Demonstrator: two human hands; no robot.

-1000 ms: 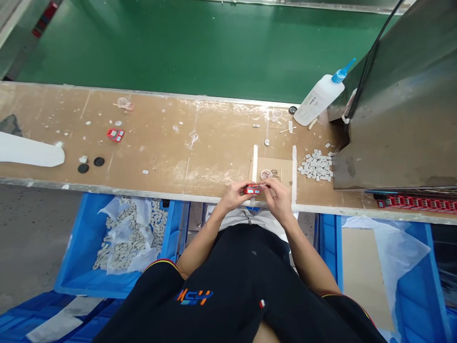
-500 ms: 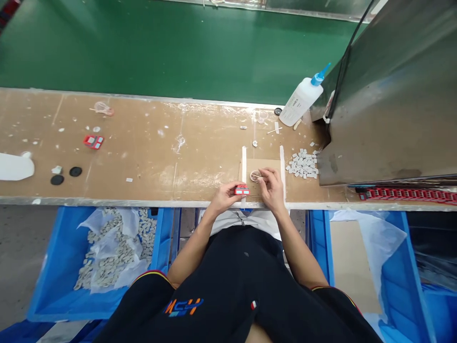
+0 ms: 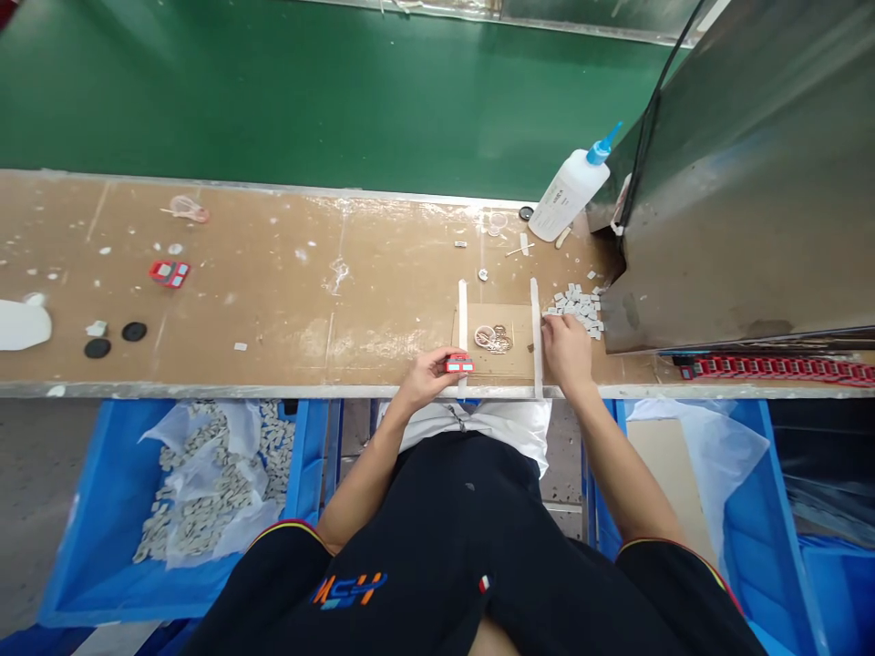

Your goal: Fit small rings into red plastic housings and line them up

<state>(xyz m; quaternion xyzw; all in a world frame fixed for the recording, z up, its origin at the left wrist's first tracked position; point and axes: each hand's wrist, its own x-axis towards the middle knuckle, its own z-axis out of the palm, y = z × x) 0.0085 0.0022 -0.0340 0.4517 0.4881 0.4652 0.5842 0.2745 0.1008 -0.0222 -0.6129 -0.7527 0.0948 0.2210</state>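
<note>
My left hand (image 3: 428, 378) is closed on a small red part (image 3: 459, 363) with two pale rectangles on its face, held near the table's front edge. At the near left side of a pile of small white tiles (image 3: 578, 308) is my right hand (image 3: 569, 353). Its fingers are bent together at the tiles, and whatever is between them is hidden. Between the hands, a white ring (image 3: 485, 338) and a small cluster of thin brownish loops (image 3: 502, 339) lie on a cardboard piece (image 3: 502, 315) flanked by two white strips.
A white bottle with a blue nozzle (image 3: 567, 196) leans at the back right beside a large metal housing (image 3: 738, 200). Red parts (image 3: 786, 368) line up at the right. Another red part (image 3: 169, 273) and black discs (image 3: 134, 332) lie left. Blue bins (image 3: 82, 538) stand below.
My right hand has left the white ring and moved right to the tile pile, uncovering the brownish loops. My left hand still holds the red part in much the same place.
</note>
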